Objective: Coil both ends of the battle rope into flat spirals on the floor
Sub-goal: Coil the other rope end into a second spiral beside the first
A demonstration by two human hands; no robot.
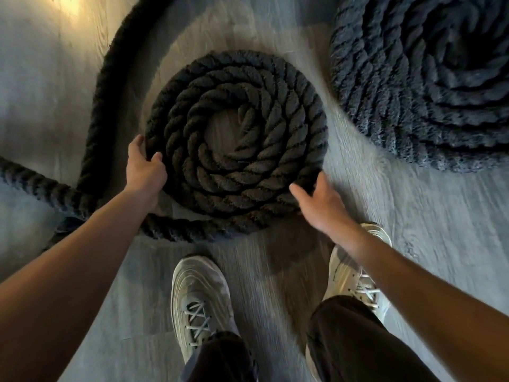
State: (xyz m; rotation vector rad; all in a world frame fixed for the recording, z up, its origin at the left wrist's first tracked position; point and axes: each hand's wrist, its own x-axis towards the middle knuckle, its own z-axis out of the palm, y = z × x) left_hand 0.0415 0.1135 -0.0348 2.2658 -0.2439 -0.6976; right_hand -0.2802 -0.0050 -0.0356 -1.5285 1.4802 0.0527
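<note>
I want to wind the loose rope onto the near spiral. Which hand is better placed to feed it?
Left. The left hand already grips the near spiral beside where the loose rope trails off; the right hand only touches the opposite edge.

No readable text, labels, brands or numbers anywhere: none on the rope [237, 150], the shoes [199, 296] or the floor [275, 285].
</note>
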